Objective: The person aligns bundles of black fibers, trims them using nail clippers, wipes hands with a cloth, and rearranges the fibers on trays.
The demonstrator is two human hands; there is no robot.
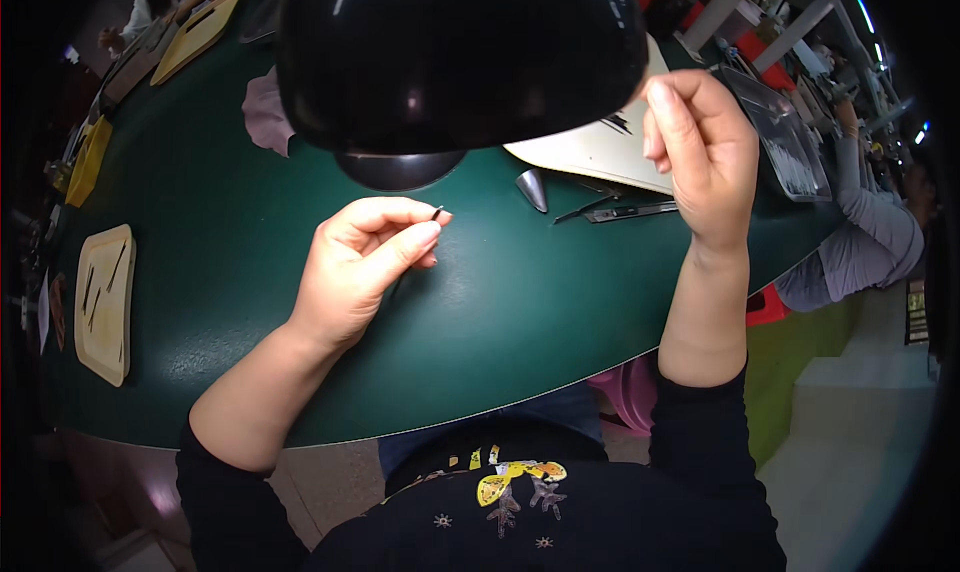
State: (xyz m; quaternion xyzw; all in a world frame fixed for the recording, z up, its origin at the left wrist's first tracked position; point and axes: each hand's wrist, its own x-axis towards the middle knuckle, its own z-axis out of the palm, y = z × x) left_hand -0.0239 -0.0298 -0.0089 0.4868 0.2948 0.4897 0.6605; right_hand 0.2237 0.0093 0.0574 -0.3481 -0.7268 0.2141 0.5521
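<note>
My left hand [362,257] is raised above the green table, its thumb and forefinger pinching a thin dark stick-like piece [437,213]. Only the short tip of that piece shows clearly past the fingertips. My right hand [708,157] is held up at the right edge of the black lamp hood [460,62], thumb and fingers pressed together. Whatever may be between those fingers is too small to make out. Behind this hand lies a cream tray [575,155] with several thin black pieces on it, partly covered by the hood.
A grey cone-shaped piece [532,189], tweezers [585,204] and a slim dark-handled tool [632,213] lie before the tray. At left is another cream tray [117,337] with thin dark pieces. A pink cloth [266,112] lies behind; a clear box [790,157] stands right, near another person.
</note>
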